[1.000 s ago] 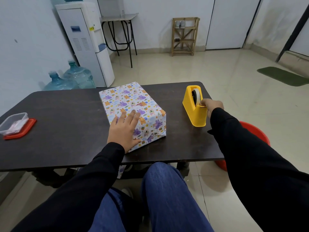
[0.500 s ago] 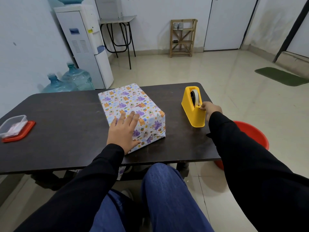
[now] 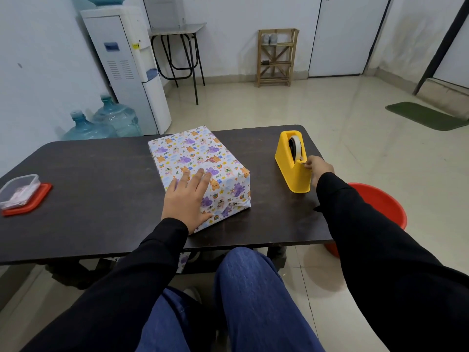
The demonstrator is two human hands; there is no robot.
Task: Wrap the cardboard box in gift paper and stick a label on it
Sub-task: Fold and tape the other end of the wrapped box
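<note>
1. The box (image 3: 203,163) lies flat on the table (image 3: 88,186), about mid-table and turned at a slant. I see it fully covered in white paper printed with small purple and orange cartoon figures.
2. My left hand (image 3: 186,201) rests palm down on the box's near left corner. Its fingers are straight and spread, gripping nothing.
3. My right hand (image 3: 317,166) is at the near end of the dispenser (image 3: 291,174), to the right of the box. Its fingertips are pinched together on the tape (image 3: 296,148) where it comes off at the cutter.
4. The dispenser is yellow and stands upright near the table's right edge, apart from the box, with the roll sitting in its slot.
5. At the table's far left, a clear tub (image 3: 17,189) sits on a red lid (image 3: 38,203). I cannot make out what is inside it.
6. A red basin (image 3: 380,204) stands on the floor beyond the right edge of the table.
7. A scrap of the same printed paper (image 3: 183,260) shows under the table's near edge.
8. Against the left wall stands a water cooler (image 3: 127,64), with two blue bottles (image 3: 111,120) on the floor beside it.
9. A wooden rack (image 3: 276,57) stands at the back wall, and a green mat (image 3: 423,115) lies on the floor to the right.
</note>
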